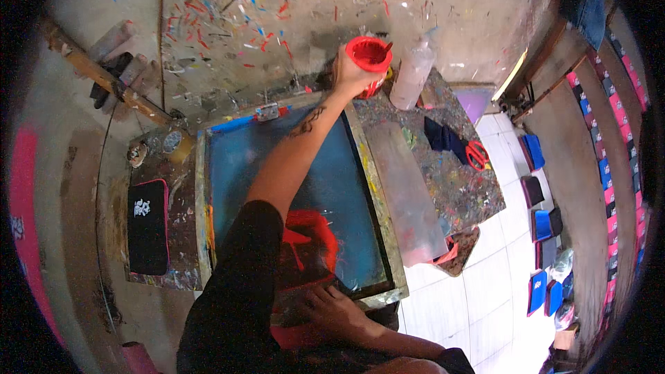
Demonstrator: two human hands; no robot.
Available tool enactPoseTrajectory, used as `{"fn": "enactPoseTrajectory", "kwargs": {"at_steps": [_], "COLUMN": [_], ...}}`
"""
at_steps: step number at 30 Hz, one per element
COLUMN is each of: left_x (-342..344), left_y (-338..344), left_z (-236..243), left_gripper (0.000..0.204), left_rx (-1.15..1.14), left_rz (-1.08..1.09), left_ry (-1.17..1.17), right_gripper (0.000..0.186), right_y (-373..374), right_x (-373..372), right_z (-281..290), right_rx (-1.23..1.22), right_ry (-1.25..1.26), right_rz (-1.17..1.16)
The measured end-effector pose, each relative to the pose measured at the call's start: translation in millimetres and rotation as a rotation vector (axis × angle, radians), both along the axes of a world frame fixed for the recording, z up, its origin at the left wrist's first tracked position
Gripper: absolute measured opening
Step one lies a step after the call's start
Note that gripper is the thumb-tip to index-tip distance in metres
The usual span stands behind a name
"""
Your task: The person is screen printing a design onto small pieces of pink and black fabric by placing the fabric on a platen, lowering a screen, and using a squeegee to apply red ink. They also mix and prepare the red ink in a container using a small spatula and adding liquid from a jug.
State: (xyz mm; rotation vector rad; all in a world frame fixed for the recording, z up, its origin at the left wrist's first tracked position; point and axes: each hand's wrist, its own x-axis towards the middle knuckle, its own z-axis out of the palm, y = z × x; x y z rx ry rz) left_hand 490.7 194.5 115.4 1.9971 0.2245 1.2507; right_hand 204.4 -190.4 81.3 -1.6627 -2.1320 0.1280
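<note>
My left arm, in a dark sleeve, stretches up across the framed printing screen. At the far end my left hand is closed around the side of a red tub. A thin stick pokes out of its open top, and red colour coats the inside. Low in the middle, my right hand has its fingers bent over a reddish-dark squeegee at the screen's near end; part of the grip is in shadow. Wet red ink lies on the blue mesh just beyond it.
A clear bottle, dark cloth pieces and red-handled scissors stand or lie on the paint-stained table right of the screen. Left of it are a black printed panel and a tape roll. Blue and black pieces lie on the white-tiled floor.
</note>
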Motion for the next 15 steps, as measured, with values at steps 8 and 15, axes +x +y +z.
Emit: {"fn": "enactPoseTrajectory", "kwargs": {"at_steps": [8, 15], "left_x": [68, 56], "left_y": [21, 44], "left_z": [-49, -58], "left_gripper": [0.115, 0.132], "left_rx": [-0.12, -0.047], "left_rz": [0.067, -0.035], "left_ry": [0.314, 0.375], "right_gripper": [0.033, 0.038], "right_y": [16, 73], "right_x": [6, 36], "right_z": [7, 50], "right_rx": [0.006, -0.187], "right_ry": [0.072, 0.037], "right_rz": [-0.041, 0.061]}}
